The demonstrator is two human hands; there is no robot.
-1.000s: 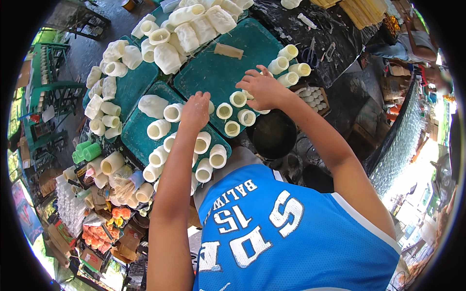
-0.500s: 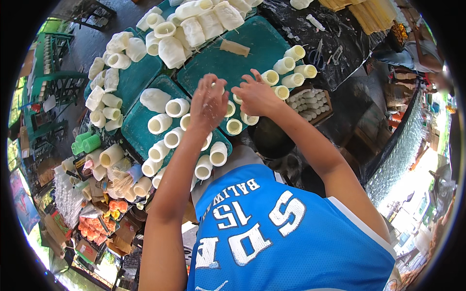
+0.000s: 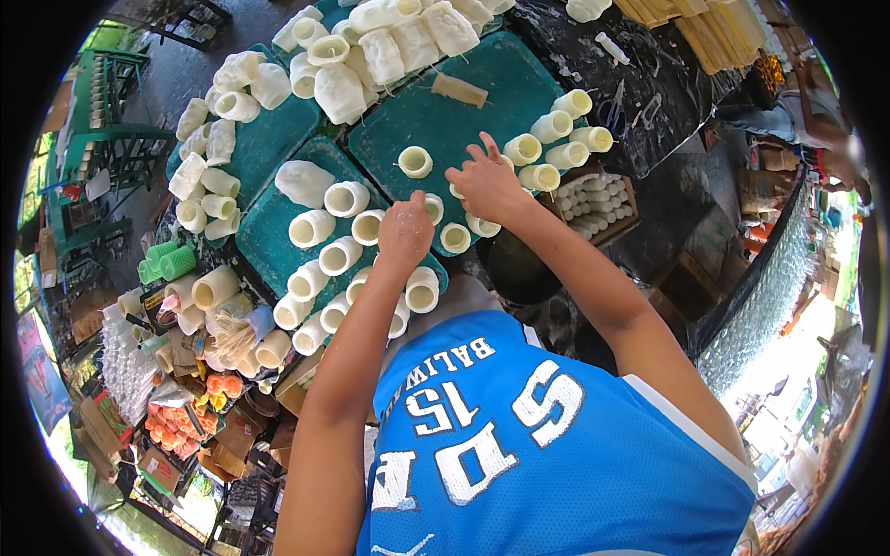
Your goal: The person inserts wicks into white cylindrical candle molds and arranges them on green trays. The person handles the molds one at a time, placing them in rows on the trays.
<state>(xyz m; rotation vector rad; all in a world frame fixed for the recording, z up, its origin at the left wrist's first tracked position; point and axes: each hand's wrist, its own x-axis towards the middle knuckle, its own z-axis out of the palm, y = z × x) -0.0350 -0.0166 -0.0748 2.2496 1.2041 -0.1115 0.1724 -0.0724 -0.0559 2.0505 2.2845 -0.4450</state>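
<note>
Cream, hollow, candle-like wax cylinders stand in rows on green trays, their open ends up. My left hand [image 3: 406, 230] is closed at the side of one hollow wax cylinder [image 3: 434, 208], its fingertips partly hidden. Beyond it, a single wax cylinder [image 3: 414, 162] with a thread at its side stands apart on the larger green tray [image 3: 389, 120]. My right hand [image 3: 487, 190] spreads its fingers over the cylinders on that tray's near right, covering some of them. A wax cylinder [image 3: 455, 238] stands between my wrists.
Lumpy white wax pieces [image 3: 380, 56] crowd the far trays. A carton of small white sticks [image 3: 593, 199] lies at right, near scissors [image 3: 612, 104] on black plastic. Green netting rolls [image 3: 167, 264] and orange pieces [image 3: 181, 426] are piled at left. A person [image 3: 816, 120] is at far right.
My left hand has come back toward my body from the lone cylinder, which now stands uncovered, to another cylinder nearer me. My right hand stays almost in place over the cylinders.
</note>
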